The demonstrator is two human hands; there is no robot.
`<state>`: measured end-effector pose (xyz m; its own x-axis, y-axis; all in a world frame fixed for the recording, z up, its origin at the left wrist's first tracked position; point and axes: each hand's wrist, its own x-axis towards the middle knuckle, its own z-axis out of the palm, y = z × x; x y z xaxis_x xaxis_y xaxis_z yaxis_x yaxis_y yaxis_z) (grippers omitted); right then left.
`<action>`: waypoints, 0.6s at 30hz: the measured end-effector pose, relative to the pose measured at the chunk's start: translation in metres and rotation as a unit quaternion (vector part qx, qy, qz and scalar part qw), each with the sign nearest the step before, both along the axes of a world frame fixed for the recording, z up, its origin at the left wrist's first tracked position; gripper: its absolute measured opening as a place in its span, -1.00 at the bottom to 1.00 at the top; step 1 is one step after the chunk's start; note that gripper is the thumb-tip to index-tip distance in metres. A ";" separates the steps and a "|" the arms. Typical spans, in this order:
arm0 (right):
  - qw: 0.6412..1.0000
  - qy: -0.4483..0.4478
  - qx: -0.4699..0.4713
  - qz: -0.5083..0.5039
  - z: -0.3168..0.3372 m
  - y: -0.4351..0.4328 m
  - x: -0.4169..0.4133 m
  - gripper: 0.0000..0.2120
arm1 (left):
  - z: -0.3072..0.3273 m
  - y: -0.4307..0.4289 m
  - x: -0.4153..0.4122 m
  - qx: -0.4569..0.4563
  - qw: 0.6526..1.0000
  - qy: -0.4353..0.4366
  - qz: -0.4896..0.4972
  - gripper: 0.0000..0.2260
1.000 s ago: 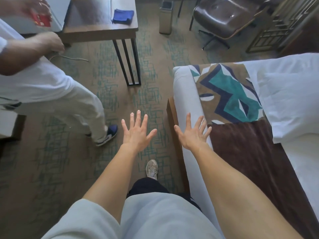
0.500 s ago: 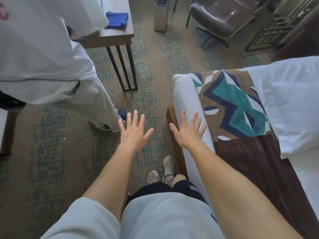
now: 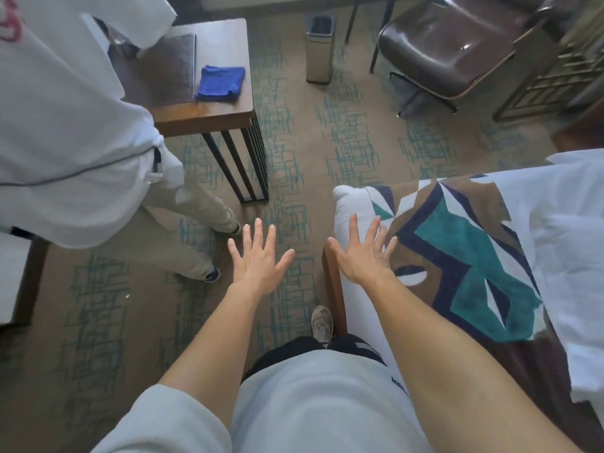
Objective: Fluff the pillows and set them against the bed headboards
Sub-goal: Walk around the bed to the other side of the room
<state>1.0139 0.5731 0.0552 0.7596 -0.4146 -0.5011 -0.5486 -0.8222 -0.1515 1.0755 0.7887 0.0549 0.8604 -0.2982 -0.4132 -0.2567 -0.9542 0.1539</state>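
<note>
A bed (image 3: 351, 295) with white sheets fills the right side; a patterned teal, navy and brown runner (image 3: 470, 256) lies across its foot. A white pillow (image 3: 568, 243) rests on the bed at the far right, partly cut off by the frame edge. My left hand (image 3: 256, 259) is stretched out over the carpet, fingers spread, holding nothing. My right hand (image 3: 362, 253) hovers over the bed's near corner, fingers spread and empty, well left of the pillow. No headboard is in view.
Another person in a white shirt and beige trousers (image 3: 72, 152) stands close on the left. A wooden table (image 3: 209, 116) with a blue cloth (image 3: 220, 83) stands behind them. A metal bin (image 3: 320, 50) and a brown leather chair (image 3: 457, 47) stand farther back.
The other person has stepped closer along the left side. The view has shifted so the bed corner and runner sit lower. Both my hands stay spread and empty.
</note>
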 end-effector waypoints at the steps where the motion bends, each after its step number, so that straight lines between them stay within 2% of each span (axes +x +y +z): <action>1: 1.000 -0.001 -0.005 0.005 -0.001 -0.010 0.011 -0.23 | 0.000 -0.006 0.010 0.002 1.000 0.000 0.003 -0.29; 11: 1.000 0.016 -0.006 -0.001 -0.010 -0.066 0.088 -0.23 | 0.001 -0.044 0.096 0.036 0.999 0.006 0.003 -0.29; 18: 0.999 0.010 -0.006 -0.037 -0.019 -0.082 0.159 -0.23 | -0.008 -0.076 0.184 0.040 0.998 0.009 -0.050 -0.29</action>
<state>1.1726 0.4909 0.0360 0.7165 -0.4752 -0.5108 -0.6109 -0.7809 -0.1304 1.2591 0.7131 0.0466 0.8205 -0.3479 -0.4537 -0.3491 -0.9333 0.0843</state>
